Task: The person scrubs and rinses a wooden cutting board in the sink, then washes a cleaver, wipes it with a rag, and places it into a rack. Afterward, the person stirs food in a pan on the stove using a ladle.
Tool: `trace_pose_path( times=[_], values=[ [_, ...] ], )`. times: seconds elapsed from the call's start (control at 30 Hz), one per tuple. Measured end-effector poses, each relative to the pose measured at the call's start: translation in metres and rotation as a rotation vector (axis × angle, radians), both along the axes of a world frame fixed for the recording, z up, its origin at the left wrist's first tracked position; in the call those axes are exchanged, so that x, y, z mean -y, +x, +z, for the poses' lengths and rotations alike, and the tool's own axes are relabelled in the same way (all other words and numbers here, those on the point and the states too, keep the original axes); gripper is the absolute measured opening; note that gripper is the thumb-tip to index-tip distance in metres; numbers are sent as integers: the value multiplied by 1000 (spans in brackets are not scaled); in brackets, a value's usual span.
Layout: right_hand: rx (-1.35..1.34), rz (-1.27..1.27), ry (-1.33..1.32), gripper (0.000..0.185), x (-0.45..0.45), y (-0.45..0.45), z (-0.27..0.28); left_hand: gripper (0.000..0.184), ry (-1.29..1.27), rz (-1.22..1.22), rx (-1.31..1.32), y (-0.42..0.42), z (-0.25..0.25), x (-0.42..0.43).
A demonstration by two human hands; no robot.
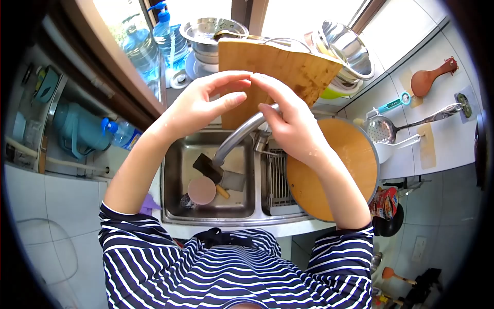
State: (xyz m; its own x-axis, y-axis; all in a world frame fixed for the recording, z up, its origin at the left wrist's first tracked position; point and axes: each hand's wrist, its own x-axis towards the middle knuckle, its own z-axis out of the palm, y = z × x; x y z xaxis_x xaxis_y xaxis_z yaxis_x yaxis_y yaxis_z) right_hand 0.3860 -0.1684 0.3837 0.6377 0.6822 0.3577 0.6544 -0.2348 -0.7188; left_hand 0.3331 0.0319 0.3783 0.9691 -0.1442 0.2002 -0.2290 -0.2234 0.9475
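Note:
Both hands are raised over the back of the sink [242,149], fingertips almost meeting in front of an upright wooden board [293,67]. My left hand [208,100] is curved, its thumb apart from the fingers, with nothing in it. Nearest to it is the board. My right hand [290,116] is curved the same way beside the top of the grey faucet [242,134]; its thumb and fingers are spread apart and hold nothing visible. In the left basin lie a pink round item [201,190], a dark block [208,167] and a grey square piece [233,181].
A round wooden board [334,165] covers part of the right basin and its rack [278,180]. Metal bowls [213,36] and a blue pump bottle [167,38] stand at the back. Utensils, including a skimmer [381,129], hang on the right wall.

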Motion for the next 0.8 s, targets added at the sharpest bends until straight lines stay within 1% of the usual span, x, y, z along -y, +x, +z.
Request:
trace_pose_path(
  times=[0.03, 0.1, 0.13, 0.2, 0.27, 0.3, 0.4, 0.5, 0.53, 0.57, 0.6, 0.67, 0.7, 0.73, 0.8],
  values=[
    [28, -7, -22, 42, -5, -11, -2, 44, -72, 15, -45, -15, -6, -3],
    [51, 37, -10, 42, -14, -33, -13, 47, -125, 41, -108, -49, -15, -9],
    [-47, 72, 7, 41, -18, -48, -14, 47, -149, 46, -114, -67, -21, -11],
    [-82, 124, -33, 42, -26, -77, -26, 46, -212, 65, -137, -103, -37, -16],
    [-136, 131, -69, 43, -37, -107, -45, 45, -335, 105, -166, -134, -68, -23],
    [-156, 155, -64, 46, -44, -119, -64, 43, -402, 123, -176, -146, -85, -27],
    [-436, 141, -171, 46, -63, -142, -119, 38, -468, 231, -372, -173, -146, -38],
    [-717, 26, -221, 44, -72, -151, -202, 35, -505, 318, -522, -189, -222, -41],
    [-742, -3, -221, 42, -71, -155, -233, 34, -484, 385, -592, -195, -246, -41],
    [-765, -35, -218, 41, -68, -158, -264, 35, -535, 479, -665, -200, -268, -38],
    [-839, -67, -278, 41, -65, -163, -295, 35, -543, 548, -712, -205, -293, -35],
    [-862, -94, -343, 39, -60, -176, -344, 35, -500, 638, -808, -217, -345, -33],
    [-871, -107, -377, 38, -57, -182, -365, 35, -455, 663, -854, -222, -371, -29],
    [-860, -138, -421, 39, -57, -186, -381, 34, -418, 673, -852, -224, -388, -24],
    [-802, -163, -549, 40, -57, -186, -407, 34, -419, 711, -929, -230, -413, -14]
  ],
)
